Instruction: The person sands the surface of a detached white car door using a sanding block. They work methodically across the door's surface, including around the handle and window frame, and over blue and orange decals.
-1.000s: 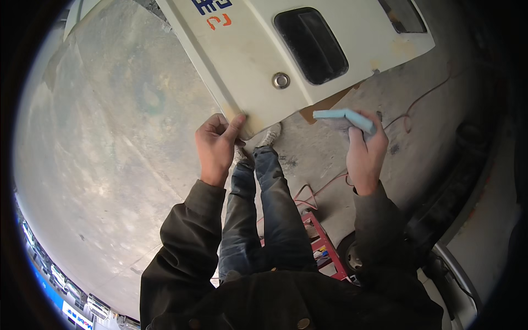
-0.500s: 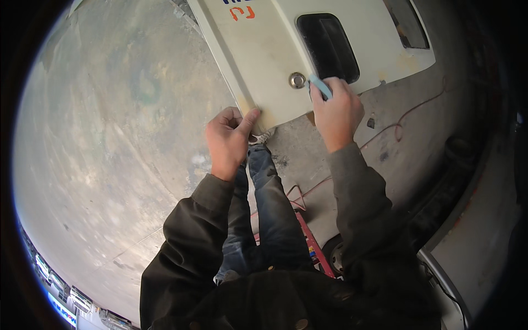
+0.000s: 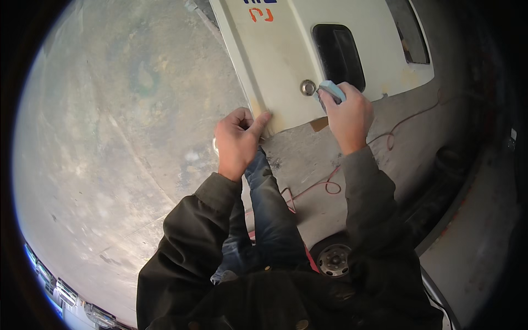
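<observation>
Bare concrete floor (image 3: 121, 137) is filling the left of the frame. At upper centre I am steadying a cream metal car door (image 3: 286, 60): my left hand (image 3: 237, 142) is gripping its lower edge, fingers curled tight, while my right hand (image 3: 351, 114) is pressing a pale blue sanding block (image 3: 332, 89), fingers wrapped round it, beside the round lock (image 3: 308, 87).
</observation>
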Motion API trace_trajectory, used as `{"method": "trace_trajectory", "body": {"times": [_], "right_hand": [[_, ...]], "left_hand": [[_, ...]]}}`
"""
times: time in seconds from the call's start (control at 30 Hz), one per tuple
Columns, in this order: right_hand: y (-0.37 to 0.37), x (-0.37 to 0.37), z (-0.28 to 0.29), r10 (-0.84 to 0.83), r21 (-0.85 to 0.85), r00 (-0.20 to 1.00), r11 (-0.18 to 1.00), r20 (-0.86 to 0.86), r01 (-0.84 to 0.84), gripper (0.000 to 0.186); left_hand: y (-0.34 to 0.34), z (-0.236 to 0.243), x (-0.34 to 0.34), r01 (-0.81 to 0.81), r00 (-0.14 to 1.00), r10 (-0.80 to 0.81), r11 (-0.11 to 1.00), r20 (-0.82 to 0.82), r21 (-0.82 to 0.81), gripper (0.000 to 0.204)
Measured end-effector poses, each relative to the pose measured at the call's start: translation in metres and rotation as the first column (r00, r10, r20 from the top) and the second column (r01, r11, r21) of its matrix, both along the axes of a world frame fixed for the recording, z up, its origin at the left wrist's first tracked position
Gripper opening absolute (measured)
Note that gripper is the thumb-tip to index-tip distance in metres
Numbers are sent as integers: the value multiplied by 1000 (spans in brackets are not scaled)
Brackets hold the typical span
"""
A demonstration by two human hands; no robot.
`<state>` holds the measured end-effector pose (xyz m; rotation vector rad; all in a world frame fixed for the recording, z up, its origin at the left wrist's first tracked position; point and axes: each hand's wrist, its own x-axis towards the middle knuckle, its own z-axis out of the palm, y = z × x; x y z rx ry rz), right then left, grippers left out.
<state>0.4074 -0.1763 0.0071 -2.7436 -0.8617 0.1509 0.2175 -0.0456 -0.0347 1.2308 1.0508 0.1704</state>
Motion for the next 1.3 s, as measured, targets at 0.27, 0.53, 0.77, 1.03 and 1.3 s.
{"method": "trace_trajectory", "body": {"times": [0.27, 0.53, 0.77, 1.03, 1.3], "right_hand": [[26, 51, 15, 163, -26, 985, 986, -57, -164, 36], [63, 97, 16, 539, -114, 790, 801, -294, -588, 39], [109, 101, 5, 861, -43, 388, 396, -330, -917, 31], [127, 103, 6, 927, 4, 158, 170, -339, -986, 29], [112, 113, 25, 820, -166, 370, 331, -436, -929, 23]], "left_hand": [[-4, -9, 3, -21, 999, 21, 999, 32, -24, 44], [-7, -7, 4, -72, 997, 73, 996, 13, -51, 42], [-12, -8, -1, -148, 988, 150, 987, 23, -62, 39], [-17, -2, 0, -161, 986, 161, 987, -41, -1, 35], [-16, 6, 1, -226, 974, 227, 970, 5, -92, 31]]}}
